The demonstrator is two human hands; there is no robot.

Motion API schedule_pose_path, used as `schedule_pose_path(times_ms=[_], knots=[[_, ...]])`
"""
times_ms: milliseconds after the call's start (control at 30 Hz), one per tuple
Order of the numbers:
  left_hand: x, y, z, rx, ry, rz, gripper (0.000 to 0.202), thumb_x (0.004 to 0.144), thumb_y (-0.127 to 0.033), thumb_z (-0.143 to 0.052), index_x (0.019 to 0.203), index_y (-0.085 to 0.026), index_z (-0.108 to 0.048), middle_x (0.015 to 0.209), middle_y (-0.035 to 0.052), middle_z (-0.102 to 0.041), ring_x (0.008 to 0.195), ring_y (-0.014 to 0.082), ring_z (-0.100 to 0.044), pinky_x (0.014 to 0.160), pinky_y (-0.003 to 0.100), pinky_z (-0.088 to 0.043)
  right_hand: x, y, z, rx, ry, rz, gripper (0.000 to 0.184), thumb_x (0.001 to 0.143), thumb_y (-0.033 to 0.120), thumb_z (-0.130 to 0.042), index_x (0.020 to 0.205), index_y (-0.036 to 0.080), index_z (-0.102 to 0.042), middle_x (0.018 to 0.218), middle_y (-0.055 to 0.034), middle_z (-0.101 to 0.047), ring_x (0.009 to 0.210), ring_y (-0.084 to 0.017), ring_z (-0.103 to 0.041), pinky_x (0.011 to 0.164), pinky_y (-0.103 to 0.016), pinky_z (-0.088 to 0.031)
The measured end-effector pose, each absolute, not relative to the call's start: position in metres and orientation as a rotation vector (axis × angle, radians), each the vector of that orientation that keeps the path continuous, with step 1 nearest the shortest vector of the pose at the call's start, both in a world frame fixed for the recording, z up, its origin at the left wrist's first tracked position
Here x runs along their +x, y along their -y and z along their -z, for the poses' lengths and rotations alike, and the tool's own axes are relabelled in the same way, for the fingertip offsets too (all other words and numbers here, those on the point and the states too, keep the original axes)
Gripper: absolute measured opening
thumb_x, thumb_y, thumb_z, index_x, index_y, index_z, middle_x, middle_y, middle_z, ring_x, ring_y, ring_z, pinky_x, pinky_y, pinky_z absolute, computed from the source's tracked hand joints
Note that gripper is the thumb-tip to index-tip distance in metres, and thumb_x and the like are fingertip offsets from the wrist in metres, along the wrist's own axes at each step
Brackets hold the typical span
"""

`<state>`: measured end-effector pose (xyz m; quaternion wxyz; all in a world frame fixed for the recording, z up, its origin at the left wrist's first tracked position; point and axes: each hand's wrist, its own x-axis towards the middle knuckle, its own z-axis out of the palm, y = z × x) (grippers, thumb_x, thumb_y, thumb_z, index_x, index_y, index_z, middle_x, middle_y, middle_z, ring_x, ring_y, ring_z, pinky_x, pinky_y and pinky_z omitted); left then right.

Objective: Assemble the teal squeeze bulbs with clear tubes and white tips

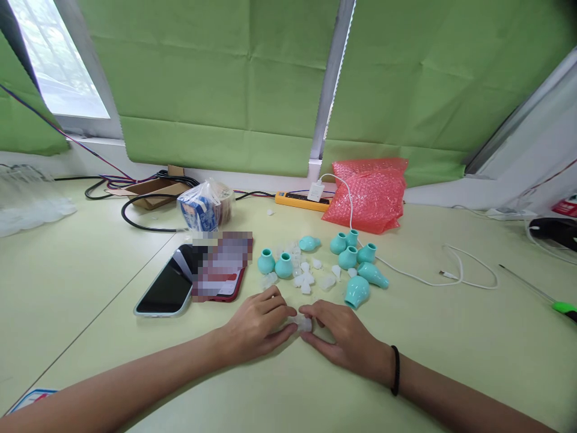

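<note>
Between my two hands is a small translucent whitish plastic piece (303, 324), low over the table. My left hand (256, 322) pinches its left end between thumb and fingers. From the other side, the thumb and index finger of my right hand (345, 334) close around its right end. Part of the piece is hidden by the fingertips. Just beyond the hands lie white flat pieces (305, 280) and several clear ones. Around them are several turquoise bulb-shaped parts (357, 291) with open necks, some upright, some on their sides.
Two phones, a dark-screened one (166, 282) and a red-cased one (232, 288), lie on the left. Farther back are a plastic-wrapped bundle (205, 207), a cardboard box (155, 195), an orange power strip (297, 201) and red bubble wrap (369, 195). A white cable (419, 279) and a screwdriver (563, 308) lie right.
</note>
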<state>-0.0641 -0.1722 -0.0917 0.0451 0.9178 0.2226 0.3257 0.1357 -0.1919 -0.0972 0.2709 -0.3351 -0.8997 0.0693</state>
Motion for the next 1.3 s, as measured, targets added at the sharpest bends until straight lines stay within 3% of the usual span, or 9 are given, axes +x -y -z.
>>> schedule_pose_path(times_ms=[567, 933, 1100, 1200, 1300], knots=[[-0.063, 0.174, 0.084, 2.9, -0.642, -1.003, 0.01, 0.078, -0.014, -0.049, 0.078, -0.012, -0.059, 0.068, 0.0063, -0.057, 0.066, 0.0146, -0.047, 0.058, 0.027, -0.043, 0.136, 0.192, 0.097, -0.896, 2.495, -0.15, 0.02, 0.082, 0.024, -0.046, 0.1, 0.018, -0.051, 0.082, -0.005, -0.057, 0.075, -0.015, -0.054, 0.063, -0.026, -0.043], [-0.065, 0.178, 0.084, 2.804, -0.784, -1.076, 0.012, 0.072, -0.023, -0.055, 0.078, -0.013, -0.057, 0.072, 0.0074, -0.056, 0.069, 0.0174, -0.046, 0.059, 0.031, -0.044, 0.134, 0.192, 0.096, -0.864, 2.492, -0.123, 0.021, 0.082, 0.022, -0.045, 0.102, 0.02, -0.051, 0.08, -0.0049, -0.057, 0.071, -0.014, -0.052, 0.059, -0.025, -0.041], [-0.073, 0.167, 0.071, 2.875, -1.032, -1.251, 0.027, 0.071, -0.022, -0.054, 0.097, -0.014, -0.054, 0.098, 0.0119, -0.054, 0.089, 0.024, -0.044, 0.075, 0.039, -0.041, 0.134, 0.192, 0.097, -0.845, 2.479, -0.125, 0.023, 0.082, 0.02, -0.046, 0.104, 0.02, -0.051, 0.079, -0.0049, -0.057, 0.07, -0.013, -0.052, 0.059, -0.024, -0.041], [-0.077, 0.157, 0.064, 2.913, -1.439, -1.163, 0.041, 0.075, -0.026, -0.05, 0.113, -0.014, -0.046, 0.12, 0.016, -0.042, 0.106, 0.0329, -0.034, 0.085, 0.05, -0.03, 0.135, 0.193, 0.095, -0.856, 2.486, -0.136, 0.022, 0.081, 0.019, -0.046, 0.102, 0.02, -0.052, 0.08, -0.0049, -0.056, 0.071, -0.014, -0.052, 0.06, -0.024, -0.041], [-0.078, 0.148, 0.065, 2.919, -1.695, -1.005, 0.045, 0.079, -0.027, -0.045, 0.12, -0.012, -0.038, 0.129, 0.0189, -0.032, 0.113, 0.037, -0.027, 0.087, 0.056, -0.021, 0.134, 0.194, 0.093, -0.863, 2.487, -0.147, 0.022, 0.081, 0.018, -0.046, 0.102, 0.02, -0.051, 0.081, -0.005, -0.056, 0.072, -0.014, -0.052, 0.06, -0.025, -0.041]])
